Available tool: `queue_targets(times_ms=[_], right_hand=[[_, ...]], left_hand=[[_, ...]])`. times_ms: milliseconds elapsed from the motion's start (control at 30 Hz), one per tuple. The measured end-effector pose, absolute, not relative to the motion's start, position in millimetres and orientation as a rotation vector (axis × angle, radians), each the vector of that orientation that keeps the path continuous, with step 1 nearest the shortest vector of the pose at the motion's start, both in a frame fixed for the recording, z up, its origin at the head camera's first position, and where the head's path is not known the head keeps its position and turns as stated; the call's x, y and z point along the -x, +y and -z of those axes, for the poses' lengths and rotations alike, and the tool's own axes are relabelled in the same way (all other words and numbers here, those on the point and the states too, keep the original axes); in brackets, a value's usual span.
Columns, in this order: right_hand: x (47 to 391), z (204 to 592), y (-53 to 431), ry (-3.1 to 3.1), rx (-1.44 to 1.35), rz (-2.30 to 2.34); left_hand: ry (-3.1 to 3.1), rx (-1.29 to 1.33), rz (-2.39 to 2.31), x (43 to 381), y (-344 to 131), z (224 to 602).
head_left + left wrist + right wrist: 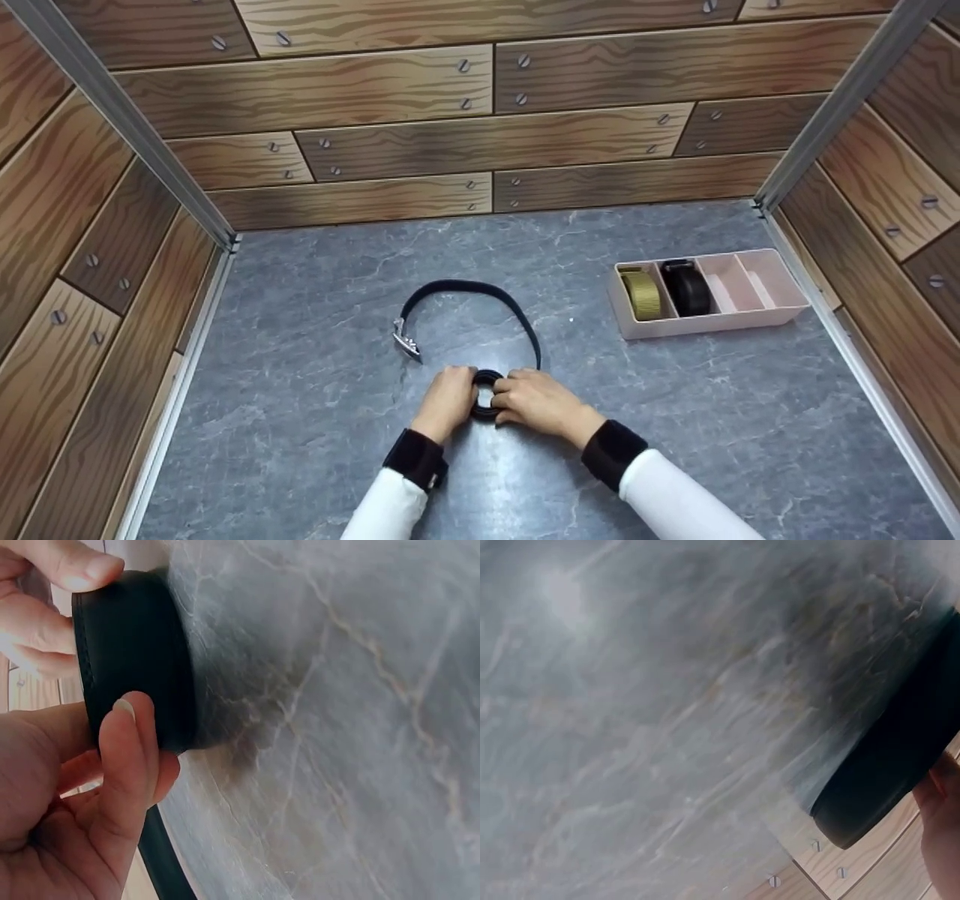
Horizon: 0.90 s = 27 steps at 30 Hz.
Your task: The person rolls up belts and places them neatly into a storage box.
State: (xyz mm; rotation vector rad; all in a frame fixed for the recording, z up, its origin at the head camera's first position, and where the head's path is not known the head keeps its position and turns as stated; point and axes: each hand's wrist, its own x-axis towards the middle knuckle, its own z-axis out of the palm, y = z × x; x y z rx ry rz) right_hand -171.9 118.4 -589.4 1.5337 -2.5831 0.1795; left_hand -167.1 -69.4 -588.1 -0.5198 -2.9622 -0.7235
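Note:
A black belt [466, 286] lies on the grey surface, partly rolled into a coil [135, 660]. Its loose length arcs out beyond the hands to a silver buckle [406, 340]. On the coil's left side my left hand [448, 400] grips the wall, fingertips pressed to the outside in the left wrist view. From the other side my right hand [541, 403] pinches the coil, with its thumb outside and fingers reaching into the hollow. The right wrist view shows the coil's dark outer face [892, 750] at the right edge; most of the fingers there are hidden.
A pale pink divided box [712, 324] stands at the right, with a rolled yellow-green belt [643, 294] and a rolled black belt [688, 291] in its left compartments. Wood-patterned walls [397, 142] with metal corner strips enclose the grey marbled surface [300, 442].

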Motion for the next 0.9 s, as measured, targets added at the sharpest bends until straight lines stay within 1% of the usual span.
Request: queue_targets(times_ms=[100,233,333,467,633,733,800,900], right_hand=[[171,589,117,-2.586,-1.518,-0.195],[168,589,114,-2.594,-1.43,-0.197],[166,591,113,-2.591,-1.388,-0.179],[168,593,115,-2.576,-1.434,-0.175],[172,591,119,-2.591,-1.547,-0.25],[172,589,119,-2.597,-1.567,-0.268],[172,589,118,-2.591,-1.558,-0.246],[172,589,115,-2.572,-1.518,-0.207]], left_hand=[[-2.941,0.466,0.739,164,-69,589],[-2.917,0.325,0.833,160,-66,591],[-2.914,0.274,0.898,159,-67,591],[-2.922,0.325,0.888,162,-68,590],[-2.953,0.485,0.782,167,-73,590],[-2.959,0.552,0.761,170,-76,592],[-2.942,0.559,0.774,170,-78,593],[-2.9,0.502,0.815,168,-78,596]])
